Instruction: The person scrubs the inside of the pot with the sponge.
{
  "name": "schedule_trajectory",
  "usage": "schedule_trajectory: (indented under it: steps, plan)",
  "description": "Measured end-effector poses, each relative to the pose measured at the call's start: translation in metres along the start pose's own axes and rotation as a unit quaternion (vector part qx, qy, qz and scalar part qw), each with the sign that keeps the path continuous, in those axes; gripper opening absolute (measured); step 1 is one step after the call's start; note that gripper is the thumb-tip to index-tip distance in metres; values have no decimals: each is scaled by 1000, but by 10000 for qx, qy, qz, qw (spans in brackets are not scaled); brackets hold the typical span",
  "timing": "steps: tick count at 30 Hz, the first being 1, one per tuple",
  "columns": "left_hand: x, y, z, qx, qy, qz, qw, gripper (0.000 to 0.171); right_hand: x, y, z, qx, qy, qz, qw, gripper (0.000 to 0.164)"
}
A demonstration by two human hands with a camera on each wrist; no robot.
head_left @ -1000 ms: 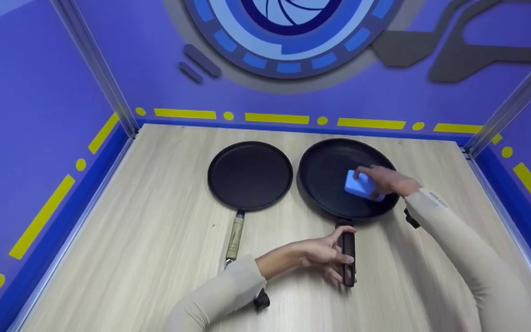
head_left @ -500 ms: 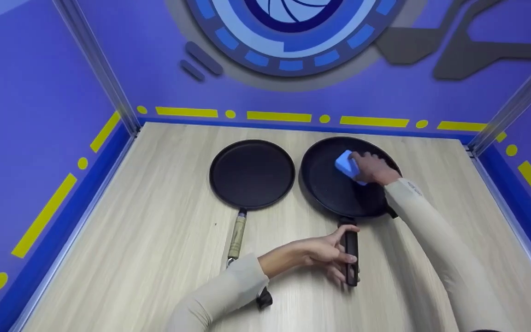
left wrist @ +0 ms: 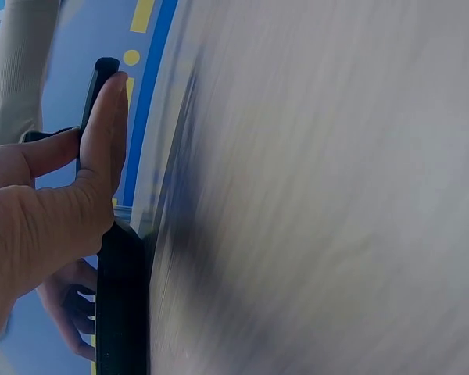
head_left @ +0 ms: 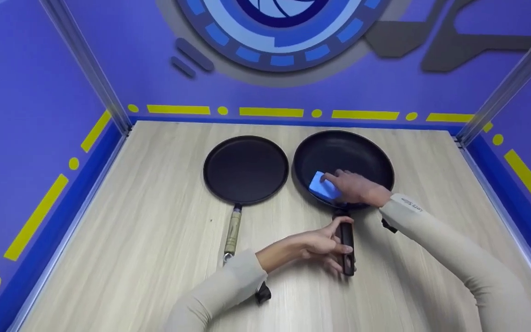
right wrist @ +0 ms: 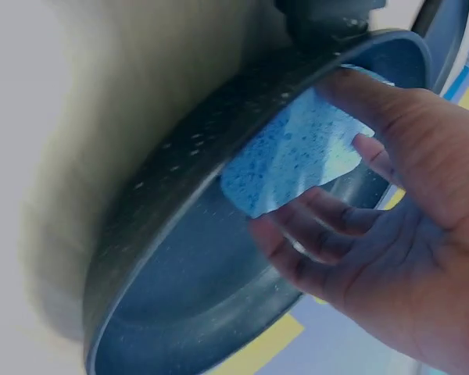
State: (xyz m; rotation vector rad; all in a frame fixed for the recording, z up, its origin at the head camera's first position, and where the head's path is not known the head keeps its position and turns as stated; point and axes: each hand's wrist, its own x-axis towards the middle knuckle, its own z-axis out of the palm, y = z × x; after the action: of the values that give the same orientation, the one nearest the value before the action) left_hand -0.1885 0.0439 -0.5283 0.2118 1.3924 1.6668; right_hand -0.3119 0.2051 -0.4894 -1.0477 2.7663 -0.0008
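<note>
A black frying pan (head_left: 339,150) lies on the right half of the table, its black handle (head_left: 347,244) pointing toward me. My left hand (head_left: 323,244) grips that handle, thumb on one side and fingers on the other. Inside the pan, at its near-left part, is a blue sponge (head_left: 323,186). My right hand (head_left: 357,186) holds the sponge against the pan. In the right wrist view the porous sponge (right wrist: 289,152) sits between thumb and fingers, right at the pan's inner wall (right wrist: 180,312).
A flat black griddle pan (head_left: 246,169) with a greenish wooden handle (head_left: 233,233) lies just left of the frying pan. The pale wooden table (head_left: 145,207) is bounded by a blue back wall (head_left: 270,99) and side walls with yellow markings.
My right hand has carried the sponge from the pan's right part across its upper middle, then down to the near-left part. My left hand keeps its grip on the handle.
</note>
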Motion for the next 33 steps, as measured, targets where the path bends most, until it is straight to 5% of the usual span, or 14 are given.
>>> schedule_trajectory:
  steps: [7,13,19,33]
  plan:
    - [-2,1,-3,16,93,85,9999,72,-13,4,-11,-142,86,-184,9997,61]
    - [0,-1,-2,229,108,251,9994,73,-30,15,-25,33,44,143,9999,66]
    - [0,2,1,381,233,407,9982,72,-46,35,-34,506,451,491,9965,68]
    - [-11,9,-8,738,113,633,9952,75,-87,71,-41,1325,1078,2061,9635,83]
